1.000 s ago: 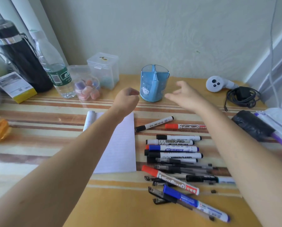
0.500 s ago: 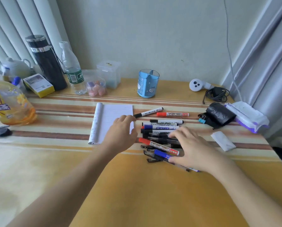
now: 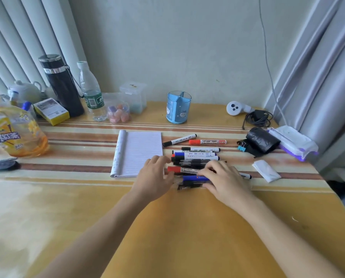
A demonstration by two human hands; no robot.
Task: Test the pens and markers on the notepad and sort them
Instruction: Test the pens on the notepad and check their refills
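Testing looks barely begun. The notepad (image 3: 139, 151) page, just beyond the left hand (image 3: 154, 176), is blank. The pens (image 3: 197, 157) lie heaped under the right hand (image 3: 225, 179). The left hand rests loose-fingered at their caps. Whether the right hand grips one is unclear.

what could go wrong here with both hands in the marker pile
The pile of markers is loose and overlapping, so the right hand on it could send round barrels rolling. The left hand lies over a corner of the notepad and might shift or crease it. The black-capped marker and red-capped marker lying apart behind the pile could get mixed back in.
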